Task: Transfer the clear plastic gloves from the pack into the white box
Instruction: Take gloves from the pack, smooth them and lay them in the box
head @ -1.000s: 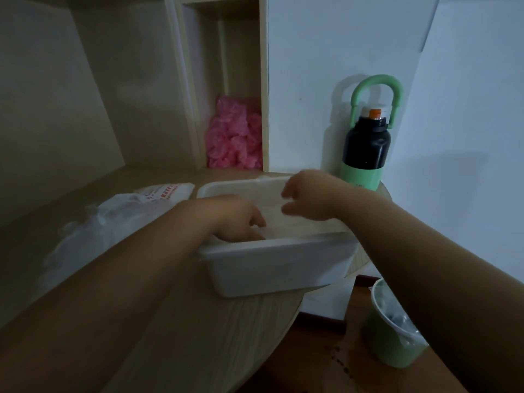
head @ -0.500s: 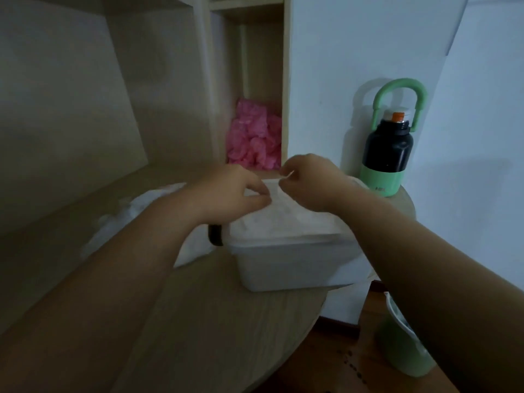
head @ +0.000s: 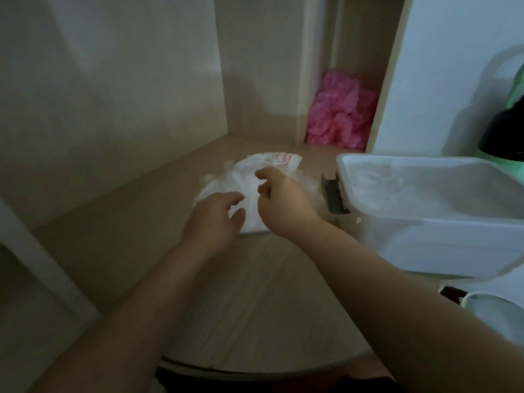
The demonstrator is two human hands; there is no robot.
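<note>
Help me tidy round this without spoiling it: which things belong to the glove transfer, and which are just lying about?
Job: crinkly white plastic pack of clear gloves; white rectangular plastic box; left hand; right hand.
Lying about: pink crumpled gloves in the shelf nook; black bottle with green base; pale green bin.

A crumpled white plastic pack of clear gloves (head: 266,163) with red print lies on the pale wooden table (head: 255,307), just left of the white rectangular plastic box (head: 425,239). The left hand (head: 215,219) rests on the pack's near edge, fingers loose and spread. The right hand (head: 280,202) is over the pack with fingers curled; blur hides any pinch. Clear plastic gloves (head: 377,180) lie inside the box. A dark latch (head: 333,194) sits on its left end. Crumpled pink plastic (head: 340,114) fills a shelf nook behind.
</note>
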